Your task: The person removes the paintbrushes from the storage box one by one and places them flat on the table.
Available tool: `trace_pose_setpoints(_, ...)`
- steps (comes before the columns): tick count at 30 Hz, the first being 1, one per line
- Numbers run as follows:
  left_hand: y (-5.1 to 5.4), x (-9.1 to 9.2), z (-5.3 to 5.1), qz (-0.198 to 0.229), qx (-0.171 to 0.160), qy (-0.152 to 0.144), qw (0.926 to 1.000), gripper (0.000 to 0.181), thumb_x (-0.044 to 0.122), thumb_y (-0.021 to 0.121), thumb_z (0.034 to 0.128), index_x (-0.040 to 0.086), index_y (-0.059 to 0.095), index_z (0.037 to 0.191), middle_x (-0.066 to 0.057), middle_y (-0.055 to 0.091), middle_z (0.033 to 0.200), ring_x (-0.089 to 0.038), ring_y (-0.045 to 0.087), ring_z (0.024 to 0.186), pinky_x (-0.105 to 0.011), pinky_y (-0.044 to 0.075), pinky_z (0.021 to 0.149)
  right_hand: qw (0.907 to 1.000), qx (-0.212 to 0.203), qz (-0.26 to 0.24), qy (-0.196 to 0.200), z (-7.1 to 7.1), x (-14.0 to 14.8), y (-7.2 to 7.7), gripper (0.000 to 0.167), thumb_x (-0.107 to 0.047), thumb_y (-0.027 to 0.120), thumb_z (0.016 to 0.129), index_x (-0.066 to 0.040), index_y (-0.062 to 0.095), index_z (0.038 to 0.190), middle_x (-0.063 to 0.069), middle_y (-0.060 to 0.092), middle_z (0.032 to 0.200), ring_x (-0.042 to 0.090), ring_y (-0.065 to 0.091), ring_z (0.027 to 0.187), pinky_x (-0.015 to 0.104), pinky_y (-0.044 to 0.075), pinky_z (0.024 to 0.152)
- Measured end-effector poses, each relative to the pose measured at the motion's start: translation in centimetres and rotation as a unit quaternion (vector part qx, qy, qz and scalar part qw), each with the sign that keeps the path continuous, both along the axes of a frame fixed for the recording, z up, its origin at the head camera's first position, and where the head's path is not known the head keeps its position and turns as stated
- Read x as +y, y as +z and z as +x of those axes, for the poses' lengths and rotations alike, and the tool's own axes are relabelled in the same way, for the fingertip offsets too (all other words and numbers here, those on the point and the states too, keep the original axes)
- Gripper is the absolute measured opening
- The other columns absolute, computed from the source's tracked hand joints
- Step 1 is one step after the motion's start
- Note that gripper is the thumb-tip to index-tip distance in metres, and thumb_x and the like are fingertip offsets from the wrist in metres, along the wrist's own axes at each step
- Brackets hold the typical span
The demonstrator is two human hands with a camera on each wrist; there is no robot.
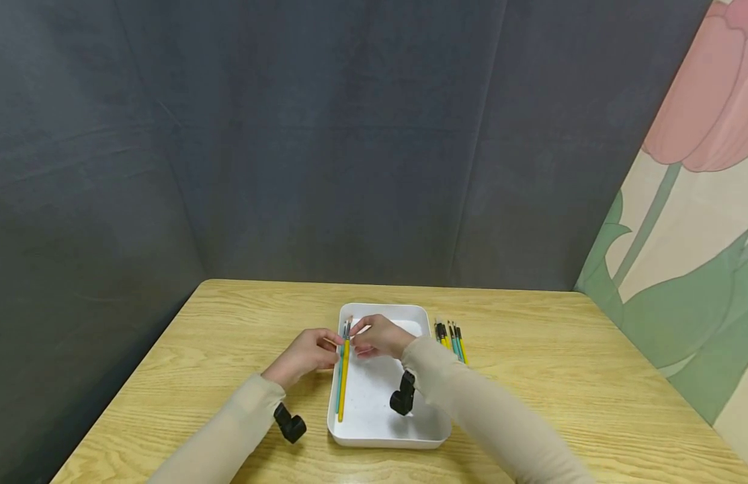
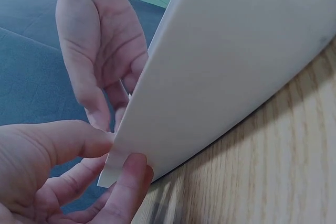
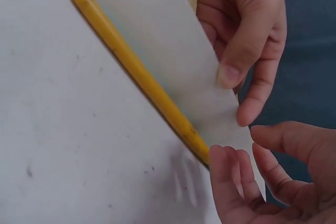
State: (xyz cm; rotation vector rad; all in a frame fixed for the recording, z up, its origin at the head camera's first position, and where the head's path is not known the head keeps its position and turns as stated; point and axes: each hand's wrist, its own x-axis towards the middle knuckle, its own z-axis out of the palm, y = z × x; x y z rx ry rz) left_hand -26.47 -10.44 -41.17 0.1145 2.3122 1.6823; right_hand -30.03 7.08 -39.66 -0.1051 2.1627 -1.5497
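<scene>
A white tray (image 1: 386, 441) stands on the table, with a yellow paintbrush (image 1: 344, 386) and a teal paintbrush (image 1: 339, 388) lying side by side along its left wall. My left hand (image 1: 307, 353) holds that wall at the rim, thumb over the edge and fingers on the outer face (image 2: 210, 66). Bent over the far left part of the tray, my right hand (image 1: 380, 337) has its fingertips beside the brushes' bristle ends. In the right wrist view its fingers (image 3: 223, 174) cover the far part of the yellow brush, with a gap before the thumb.
Several more paintbrushes (image 1: 451, 339) with yellow and teal handles lie on the wooden table (image 1: 561, 376), just right of the tray. A dark curtain (image 1: 349, 134) hangs behind the table, and a wall with a painted tulip (image 1: 694, 114) rises at the right.
</scene>
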Motion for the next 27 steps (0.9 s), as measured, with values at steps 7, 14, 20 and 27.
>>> trace_pose_setpoints(7,0.0,0.1,0.1,-0.006,-0.003,0.008,0.9999,0.03,-0.008,0.064,0.0786,-0.005,0.062,0.109,-0.012,0.056,0.092,-0.019,0.056,0.077,-0.031,0.056,0.07,0.9995,0.015,0.029,0.0,-0.4,-0.4,-1.1,0.02,0.005,0.062,0.083,0.005,0.059,0.103,0.004,0.055,0.073,0.013,0.055,0.065,0.028,0.058,0.069)
trace_pose_setpoints(14,-0.1,0.1,0.0,-0.011,-0.007,0.015,0.9998,0.031,-0.008,0.065,0.0776,-0.003,0.063,0.109,-0.013,0.055,0.093,-0.019,0.056,0.077,-0.032,0.057,0.071,0.9974,0.018,0.069,-0.016,-0.2,-1.1,-1.4,0.017,0.004,0.067,0.081,0.001,0.06,0.097,0.002,0.051,0.067,0.012,0.054,0.059,0.027,0.058,0.063)
trace_pose_setpoints(20,0.0,0.0,-0.1,-0.015,-0.009,0.017,0.9997,0.031,-0.007,0.065,0.078,-0.004,0.063,0.109,-0.013,0.056,0.094,-0.019,0.057,0.077,-0.031,0.057,0.072,0.9965,0.025,0.072,-0.032,-0.2,-1.7,-1.9,0.019,0.008,0.067,0.078,0.002,0.06,0.094,0.002,0.05,0.065,0.011,0.053,0.056,0.024,0.056,0.058)
trace_pose_setpoints(27,-0.2,-0.1,-0.2,-0.008,-0.006,0.012,0.9999,0.031,-0.008,0.063,0.0775,-0.005,0.063,0.109,-0.013,0.056,0.093,-0.018,0.057,0.077,-0.03,0.057,0.07,0.9942,0.03,0.09,-0.05,-0.2,-2.3,-2.2,0.023,0.009,0.071,0.074,0.001,0.06,0.092,0.002,0.049,0.064,0.011,0.051,0.053,0.023,0.055,0.055)
